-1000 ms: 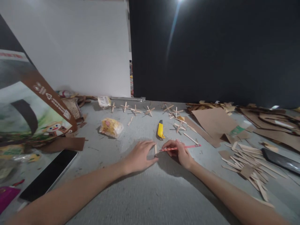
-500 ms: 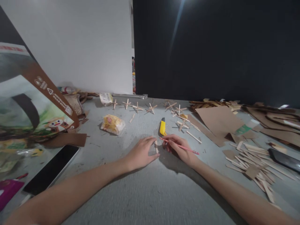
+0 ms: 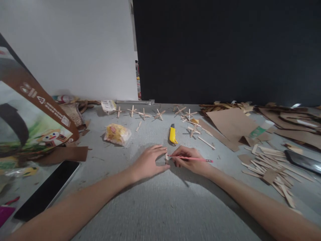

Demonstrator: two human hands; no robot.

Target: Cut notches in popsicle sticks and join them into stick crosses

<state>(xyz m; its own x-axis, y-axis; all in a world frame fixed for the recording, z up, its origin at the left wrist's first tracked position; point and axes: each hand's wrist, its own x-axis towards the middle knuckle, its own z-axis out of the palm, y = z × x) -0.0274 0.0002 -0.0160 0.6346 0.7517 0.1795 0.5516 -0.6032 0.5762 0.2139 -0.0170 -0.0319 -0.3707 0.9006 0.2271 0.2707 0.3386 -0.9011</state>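
My left hand (image 3: 147, 162) rests on the table, its thumb and forefinger curved round the two ends of a short wooden craft stick (image 3: 166, 156). The stick is narrow in this view and partly hidden by the fingertips. In my right hand (image 3: 189, 159) is a pink pencil (image 3: 193, 158), gripped near its point, with the eraser end to the right. Its tip meets or nearly meets the stick; which one I cannot tell. Just beyond the hands lies a yellow utility knife (image 3: 173, 134).
Crossed craft sticks (image 3: 159, 114) stand in a row at the back. Loose sticks (image 3: 273, 174) lie in a pile at right, near cardboard (image 3: 225, 125) and a glue stick (image 3: 262, 129). A wrapped snack (image 3: 117, 134), a phone (image 3: 47, 189) and a large printed bag (image 3: 37, 110) are at left.
The pencil has swung flatter, and its tip has moved left and down to the stick. The left hand keeps its hold. The view has shifted slightly.
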